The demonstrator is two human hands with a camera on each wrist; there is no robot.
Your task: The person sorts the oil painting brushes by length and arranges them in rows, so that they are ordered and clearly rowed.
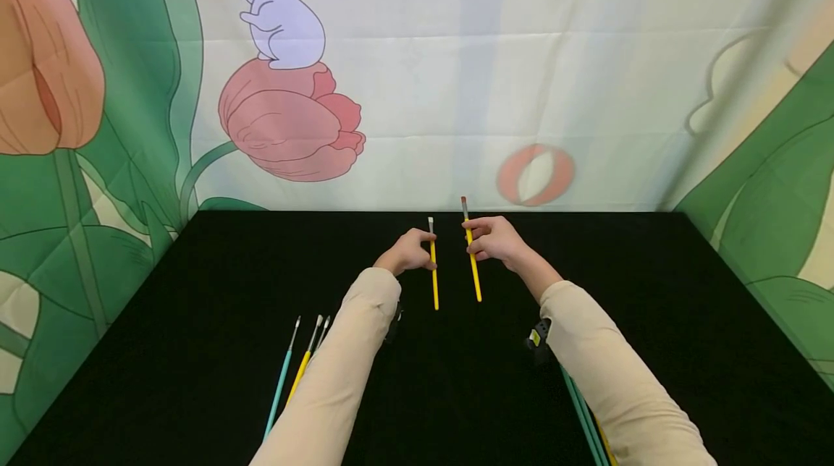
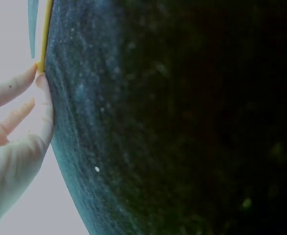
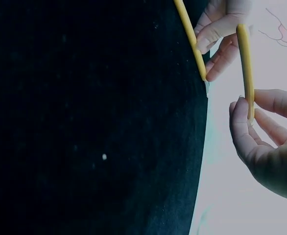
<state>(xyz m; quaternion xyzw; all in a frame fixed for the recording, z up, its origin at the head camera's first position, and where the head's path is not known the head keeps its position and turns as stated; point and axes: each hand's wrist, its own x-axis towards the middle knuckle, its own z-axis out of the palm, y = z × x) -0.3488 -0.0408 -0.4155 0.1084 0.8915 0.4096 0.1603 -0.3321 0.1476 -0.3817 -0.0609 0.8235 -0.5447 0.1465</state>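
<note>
Far left, a teal brush (image 1: 280, 384) lies bristles-away on the black table (image 1: 482, 394), handle handy for the person. Here's the left hand (image 1: 410, 250), pinching one yellow paintbrush (image 1: 435, 289) near its metal collar, presumably keeping the bristles clear! Just rightward, the right hand (image 1: 496, 240) pinches a second yellow paintbrush (image 1: 476, 276), likely for similar control, with teal handles (image 1: 582, 412) partly hidden beneath the right sleeve (image 1: 619, 372).

Landmark: black-covered table (image 1: 482, 394) | Behind table: we observe a creased, pale printed backdrop (image 1: 417, 90) | Behind table, left of its centre: white animal print (image 1: 289, 28) on pink tulip print (image 1: 287, 122) | Beyond table's right edge: green leaf print (image 1: 782, 213) | Light: we record backdrop brightly lit
</note>
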